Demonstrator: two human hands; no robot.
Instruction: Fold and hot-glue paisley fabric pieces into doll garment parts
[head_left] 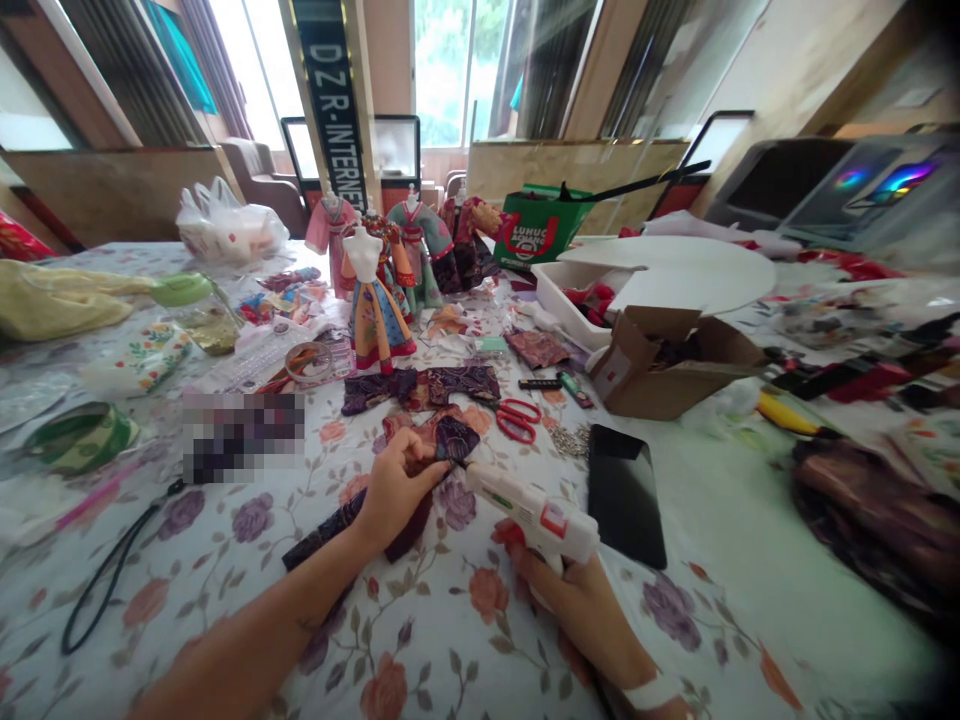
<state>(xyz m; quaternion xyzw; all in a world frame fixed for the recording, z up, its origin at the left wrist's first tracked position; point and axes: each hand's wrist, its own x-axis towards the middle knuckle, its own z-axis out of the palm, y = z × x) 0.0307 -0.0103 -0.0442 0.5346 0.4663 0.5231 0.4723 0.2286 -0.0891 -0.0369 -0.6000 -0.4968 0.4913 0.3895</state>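
Left hand [396,487] pinches dark fabric piece [439,440] flat on floral surface [465,610], right hand [577,600] clenched around glue gun [529,510], nozzle touching cloth: fingertips close by, likely burn or stray glue.

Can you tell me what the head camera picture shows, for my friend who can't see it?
A person's right hand holds a white glue gun, its tip at a piece of dark patterned cloth that the left hand pinches on a flowered tablecloth. Nearby lie red scissors, a black phone, a cardboard box, and small dressed doll forms.
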